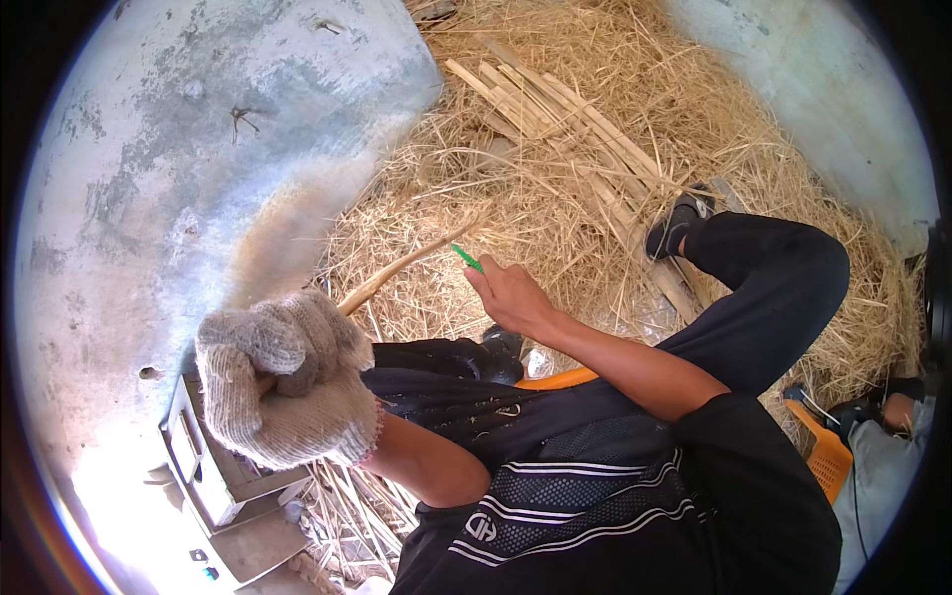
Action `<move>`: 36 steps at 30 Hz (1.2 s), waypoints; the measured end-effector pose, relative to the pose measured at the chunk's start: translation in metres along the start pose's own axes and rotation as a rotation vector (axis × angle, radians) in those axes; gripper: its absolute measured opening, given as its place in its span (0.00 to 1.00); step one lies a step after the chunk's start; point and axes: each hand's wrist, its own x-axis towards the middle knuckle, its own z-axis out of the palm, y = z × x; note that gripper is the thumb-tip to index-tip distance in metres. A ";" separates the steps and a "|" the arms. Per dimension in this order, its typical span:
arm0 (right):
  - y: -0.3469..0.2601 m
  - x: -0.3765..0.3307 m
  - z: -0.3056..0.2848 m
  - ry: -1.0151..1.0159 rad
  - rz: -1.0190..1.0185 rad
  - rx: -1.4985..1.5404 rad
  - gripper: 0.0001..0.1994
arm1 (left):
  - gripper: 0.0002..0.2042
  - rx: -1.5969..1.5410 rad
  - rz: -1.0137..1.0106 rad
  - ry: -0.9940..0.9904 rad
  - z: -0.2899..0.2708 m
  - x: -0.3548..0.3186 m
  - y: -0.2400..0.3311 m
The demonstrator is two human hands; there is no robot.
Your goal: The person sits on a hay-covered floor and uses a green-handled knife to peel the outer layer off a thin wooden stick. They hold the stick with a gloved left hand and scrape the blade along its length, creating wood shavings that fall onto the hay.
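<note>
My left hand (283,377), in a grey-white knitted glove, is closed around a pale, slightly curved bamboo strip (382,281). One length of it runs out from the glove toward the straw, thinning at its far end. My right hand (511,296) is bare and closed on a slim green tool (467,258). Its green end sticks out past the thumb, near the strip's thin end but seemingly apart from it. The rest of the tool is hidden in my fingers, so its kind does not show.
Straw and shavings (615,109) cover the floor, with long split bamboo strips (555,109) lying at the back. A worn wall (238,119) rises at left. A wooden box-like frame (213,476) and thin sticks (352,516) are lower left. An orange plastic chair (830,461) stands beside another person at right.
</note>
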 end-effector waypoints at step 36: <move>0.029 0.011 0.000 0.090 0.015 -0.151 0.23 | 0.10 0.051 0.055 -0.118 -0.039 -0.018 -0.009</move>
